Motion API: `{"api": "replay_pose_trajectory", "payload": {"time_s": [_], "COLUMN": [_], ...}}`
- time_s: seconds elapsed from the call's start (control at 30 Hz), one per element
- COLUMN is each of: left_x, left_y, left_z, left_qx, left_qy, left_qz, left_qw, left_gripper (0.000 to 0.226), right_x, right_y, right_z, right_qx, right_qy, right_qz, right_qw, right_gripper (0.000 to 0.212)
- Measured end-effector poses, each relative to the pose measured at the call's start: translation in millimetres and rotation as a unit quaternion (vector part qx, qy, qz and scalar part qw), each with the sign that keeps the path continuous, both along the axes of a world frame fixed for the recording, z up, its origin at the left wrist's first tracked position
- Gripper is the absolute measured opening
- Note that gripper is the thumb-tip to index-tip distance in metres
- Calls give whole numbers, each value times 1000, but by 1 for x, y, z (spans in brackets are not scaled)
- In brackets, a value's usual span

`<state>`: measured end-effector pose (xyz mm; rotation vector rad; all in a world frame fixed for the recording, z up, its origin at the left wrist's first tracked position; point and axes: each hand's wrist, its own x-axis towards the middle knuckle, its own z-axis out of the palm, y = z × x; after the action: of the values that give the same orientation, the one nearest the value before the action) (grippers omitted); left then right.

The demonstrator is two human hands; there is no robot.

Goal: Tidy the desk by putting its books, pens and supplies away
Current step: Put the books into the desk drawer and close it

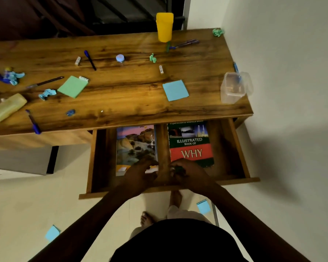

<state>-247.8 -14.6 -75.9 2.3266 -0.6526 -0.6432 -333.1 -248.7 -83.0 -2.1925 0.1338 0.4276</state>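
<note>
the desk [121, 95] is the largest thing, its top lying beyond the open drawer [240, 148], which is pulled well out toward the person; two books lie flat in the drawer, a landscape-cover book [136, 144] in its left part and the "why" book [190, 146] in its right part, with a wooden strip [163, 140] between them; both look stiff and fairly weighty, with glossy covers that may slide, so each is best taken by its near short edge, thumb on top; the left hand [140, 173] is over the near end of the landscape-cover book and the right hand [189, 173] over the near end of the "why" book; the two are close together at the drawer's middle, fingers curled, but it is too dim and blurred to tell whether either grips anything; bare room remains in the drawer right of the "why" book; beyond the drawer lie a soft pencil pouch [6, 107], a light blue note pad [175, 90], and a thin blue pen [34, 125] overhanging the desk's drawer-side edge, likely to roll off.
</note>
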Motion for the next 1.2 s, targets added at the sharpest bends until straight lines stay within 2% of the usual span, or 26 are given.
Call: {"api": "replay_pose_trajectory", "payload": {"time_s": [0.1, 0.23, 0.33, 0.57, 0.87, 1.03, 1.2], "left_x": [-20, -40, -45, -42, -8, 20, 52], "left_y": [29, 57, 65, 63, 48, 34, 20], "left_z": [-2, -9, -14, -16, -15, -15, -17], "left_qx": [24, -9, 7, 4, 13, 2, 32], "left_qy": [-13, -13, -37, -80, -87, -143, -194], "left_qz": [-26, -62, -57, -40, -23, -6, -16], "left_qw": [999, 998, 998, 996, 996, 990, 980], "left_gripper": [32, 31, 41, 30, 29, 25, 33], "right_x": [-14, -33, -42, -41, -2, 32, 66], "right_y": [19, 35, 42, 44, 33, 21, 7], "right_z": [1, 0, 0, 0, -1, -2, -1], "right_qx": [-30, -55, -112, -146, -156, -164, -220], "right_qy": [-7, -12, -42, -48, -57, -77, -117], "right_qz": [31, 54, 67, 50, 46, 53, 54], "right_qw": [999, 997, 991, 987, 985, 982, 967], "right_gripper": [29, 32, 32, 31, 34, 35, 47]}}
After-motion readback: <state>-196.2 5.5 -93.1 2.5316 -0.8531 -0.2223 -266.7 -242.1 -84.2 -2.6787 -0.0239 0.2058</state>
